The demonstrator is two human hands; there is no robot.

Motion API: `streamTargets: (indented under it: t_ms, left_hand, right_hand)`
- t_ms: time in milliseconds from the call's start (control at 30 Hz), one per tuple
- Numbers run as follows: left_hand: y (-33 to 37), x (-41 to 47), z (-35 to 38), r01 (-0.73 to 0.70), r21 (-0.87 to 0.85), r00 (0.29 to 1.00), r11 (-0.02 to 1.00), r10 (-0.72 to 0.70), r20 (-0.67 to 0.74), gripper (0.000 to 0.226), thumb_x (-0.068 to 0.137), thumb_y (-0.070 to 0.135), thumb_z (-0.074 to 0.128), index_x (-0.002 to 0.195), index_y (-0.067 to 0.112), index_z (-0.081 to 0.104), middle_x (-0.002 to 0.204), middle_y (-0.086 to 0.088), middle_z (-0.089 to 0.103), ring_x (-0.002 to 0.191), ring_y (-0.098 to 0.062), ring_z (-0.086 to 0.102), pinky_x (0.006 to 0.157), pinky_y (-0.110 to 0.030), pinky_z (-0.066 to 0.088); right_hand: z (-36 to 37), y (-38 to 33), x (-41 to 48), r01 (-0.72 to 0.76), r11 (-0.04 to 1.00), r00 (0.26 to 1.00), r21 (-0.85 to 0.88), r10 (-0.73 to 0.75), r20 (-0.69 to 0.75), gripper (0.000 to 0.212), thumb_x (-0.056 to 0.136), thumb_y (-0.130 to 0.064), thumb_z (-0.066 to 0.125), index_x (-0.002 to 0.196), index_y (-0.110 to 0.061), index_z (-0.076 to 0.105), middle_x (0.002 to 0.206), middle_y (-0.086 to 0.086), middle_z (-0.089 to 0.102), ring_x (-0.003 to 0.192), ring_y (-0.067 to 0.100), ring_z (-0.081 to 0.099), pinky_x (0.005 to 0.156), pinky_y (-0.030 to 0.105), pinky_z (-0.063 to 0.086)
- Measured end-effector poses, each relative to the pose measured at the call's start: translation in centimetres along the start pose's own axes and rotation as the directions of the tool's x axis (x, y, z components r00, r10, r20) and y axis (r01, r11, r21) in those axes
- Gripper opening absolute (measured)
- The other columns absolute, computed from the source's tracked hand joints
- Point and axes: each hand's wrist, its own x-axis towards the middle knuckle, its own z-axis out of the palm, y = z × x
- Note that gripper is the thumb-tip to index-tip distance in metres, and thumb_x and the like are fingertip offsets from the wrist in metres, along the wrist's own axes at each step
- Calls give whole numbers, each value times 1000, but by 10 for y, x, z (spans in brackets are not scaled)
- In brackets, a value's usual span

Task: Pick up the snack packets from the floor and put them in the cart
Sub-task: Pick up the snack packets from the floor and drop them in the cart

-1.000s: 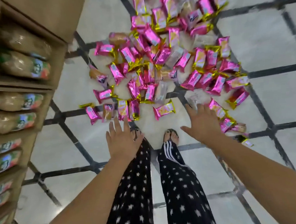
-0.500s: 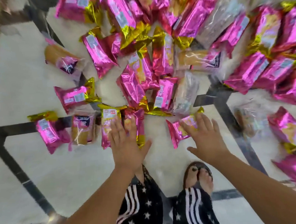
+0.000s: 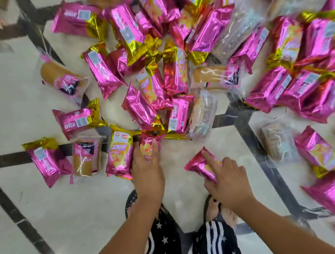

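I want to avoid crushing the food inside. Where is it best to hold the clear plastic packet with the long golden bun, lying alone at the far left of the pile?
Probably take the clear plastic bun packet across its middle, from above, fingers on its two long sides. It lies flat on the pale tiled floor, with bare floor beside both edges.

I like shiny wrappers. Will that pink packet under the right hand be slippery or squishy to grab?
Probably slippery: the pink packet has glossy foil. Likely light and crinkly, since it looks puffy. The right hand seems to be closing on it.
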Motion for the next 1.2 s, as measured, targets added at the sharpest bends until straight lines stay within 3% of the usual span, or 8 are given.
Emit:
streamTargets:
  t_ms: [233,333,400,467,600,867,1067,1200]
  left_hand:
    - [26,-19,-70,73,86,992,994,-81,94,91,79,8,72,149,44,28,126,-24,45,92,-38,54,72,-44,54]
    - [43,-44,-122,13,94,996,995,-21,83,93,65,5,83,144,36,45,107,-23,50,78,-38,56,59,-42,52]
    - [52,-63,-160,-36,110,997,993,28,71,95,61,6,85,143,35,47,108,-23,51,80,-39,57,56,-41,51]
    - [64,-79,-204,-55,85,997,995,50,65,97,64,11,84,146,37,39,115,-24,52,92,-41,57,60,-43,53]
    - [89,-102,-295,-99,42,993,994,96,69,88,87,26,66,150,46,7,137,-25,39,126,-40,37,90,-45,48]
    - [130,-148,-474,-107,-85,981,991,91,-169,79,90,36,63,153,37,15,102,-25,55,105,-38,43,83,-44,43]
    - [162,-222,-582,-42,-145,984,989,16,-180,70,96,41,56,154,35,19,135,-29,41,125,-42,33,104,-51,30]
    - [175,-273,-633,-154,-23,973,988,147,-175,66,95,43,54,153,31,26,132,-25,46,119,-43,38,99,-47,32]
  right_hand:
    - [-66,-12,-39,-18,1000,1000,-1,18,-11,82,64,-43,60,143,-33,42,72,7,48,62,28,52,50,33,40]
    - [-112,-22,-60,-57,998,995,22,55,80,81,75,-48,44,152,-38,21,88,7,49,81,29,52,64,38,43]
    - [-146,-31,-77,-56,996,998,70,53,43,79,75,-51,33,152,-38,21,88,6,48,82,29,52,65,38,43]
    - [-187,-43,-95,-38,996,999,86,37,11,80,74,-51,26,153,-40,17,89,4,44,86,28,52,66,36,40]
    - [-268,-63,-126,-28,990,1000,138,27,10,75,87,-49,32,147,-44,-13,102,4,40,102,27,48,72,32,35]
    - [-410,-90,-225,-105,889,975,446,181,-131,71,94,-43,54,153,-40,15,104,9,50,91,27,55,68,31,42]
    - [-489,-100,-321,-86,863,919,498,262,-295,74,91,-40,60,152,-43,17,96,4,42,91,28,50,67,32,37]
    - [-523,-110,-374,-13,875,834,484,276,-477,70,88,-40,61,151,-36,28,88,9,43,72,26,47,58,31,39]
